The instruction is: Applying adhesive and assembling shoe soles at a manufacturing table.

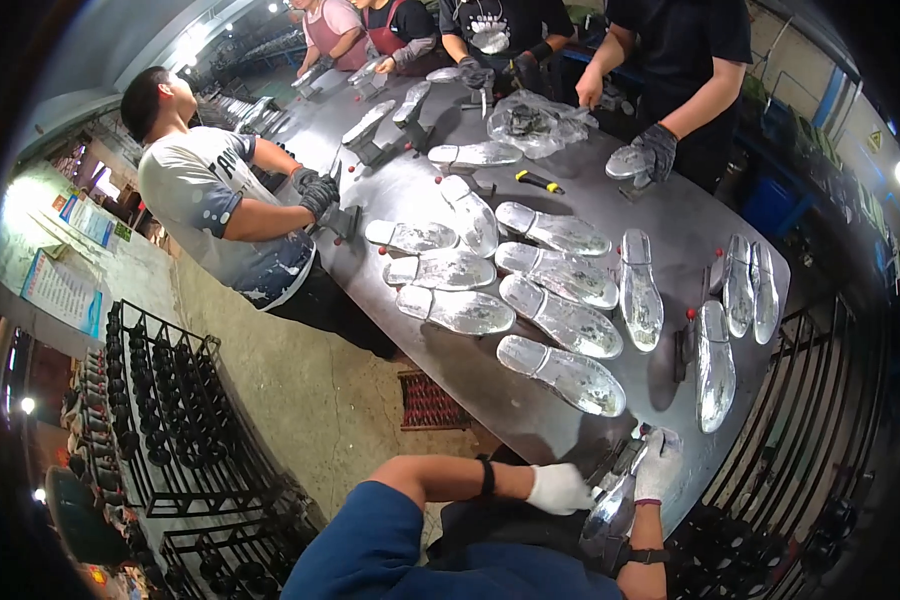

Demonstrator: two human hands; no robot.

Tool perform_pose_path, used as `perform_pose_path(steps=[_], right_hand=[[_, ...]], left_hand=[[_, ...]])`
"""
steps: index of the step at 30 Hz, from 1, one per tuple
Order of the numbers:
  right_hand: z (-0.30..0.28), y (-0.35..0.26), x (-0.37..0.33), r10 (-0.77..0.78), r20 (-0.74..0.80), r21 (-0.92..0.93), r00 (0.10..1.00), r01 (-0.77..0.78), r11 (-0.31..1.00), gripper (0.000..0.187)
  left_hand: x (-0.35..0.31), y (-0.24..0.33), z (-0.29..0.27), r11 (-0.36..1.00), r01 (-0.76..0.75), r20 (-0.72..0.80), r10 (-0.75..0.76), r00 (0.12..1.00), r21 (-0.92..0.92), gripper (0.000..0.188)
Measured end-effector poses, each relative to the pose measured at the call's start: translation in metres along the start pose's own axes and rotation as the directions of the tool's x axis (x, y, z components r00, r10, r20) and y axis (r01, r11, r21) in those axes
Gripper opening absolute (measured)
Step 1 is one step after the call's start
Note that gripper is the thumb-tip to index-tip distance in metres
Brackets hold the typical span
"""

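Both my hands wear white gloves and are at the near right edge of the metal table. Between them, a shiny silver shoe last point(606, 508) lies sole up on a dark stand. My left hand point(562, 489) is closed beside the last's left edge; what it holds, if anything, is hidden. My right hand point(659, 465) bends round the far right side of the same last, its fingers curled near the upper end. Closest beyond my hands lies another silver shoe last point(562, 376), sole up, among several similar ones on the tabletop.
The dark metal table point(450, 365) stretches away, with a yellow-and-black cutter point(540, 181) and a clear plastic bag point(538, 125) on it. A co-worker point(225, 195) stands at the left side; several others work along the far side. Racks point(175, 400) of dark parts stand lower left.
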State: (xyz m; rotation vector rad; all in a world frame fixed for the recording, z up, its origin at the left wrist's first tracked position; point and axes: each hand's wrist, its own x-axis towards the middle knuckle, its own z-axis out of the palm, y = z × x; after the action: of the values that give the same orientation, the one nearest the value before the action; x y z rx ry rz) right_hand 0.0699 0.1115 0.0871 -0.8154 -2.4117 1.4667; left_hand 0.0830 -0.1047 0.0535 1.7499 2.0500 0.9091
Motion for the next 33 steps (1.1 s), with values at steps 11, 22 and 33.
perform_pose_path(steps=[11, 22, 33], right_hand=[[-0.013, -0.026, 0.010, -0.087, -0.105, 0.142, 0.991, 0.101, 0.985, 0.037], [-0.047, -0.028, -0.053, -0.274, 0.201, -0.422, 0.940, 0.336, 0.842, 0.022], [-0.038, -0.024, -0.057, -0.383, 0.171, -0.468, 0.908, 0.417, 0.779, 0.018]], left_hand=[[0.000, -0.002, -0.044, 0.475, 0.585, 0.042, -0.752, 0.658, -0.657, 0.023], [0.031, -0.005, -0.012, 0.435, 0.495, 0.031, -0.727, 0.686, -0.752, 0.033], [0.030, -0.002, -0.012, 0.316, 0.467, 0.127, -0.703, 0.700, -0.826, 0.033]])
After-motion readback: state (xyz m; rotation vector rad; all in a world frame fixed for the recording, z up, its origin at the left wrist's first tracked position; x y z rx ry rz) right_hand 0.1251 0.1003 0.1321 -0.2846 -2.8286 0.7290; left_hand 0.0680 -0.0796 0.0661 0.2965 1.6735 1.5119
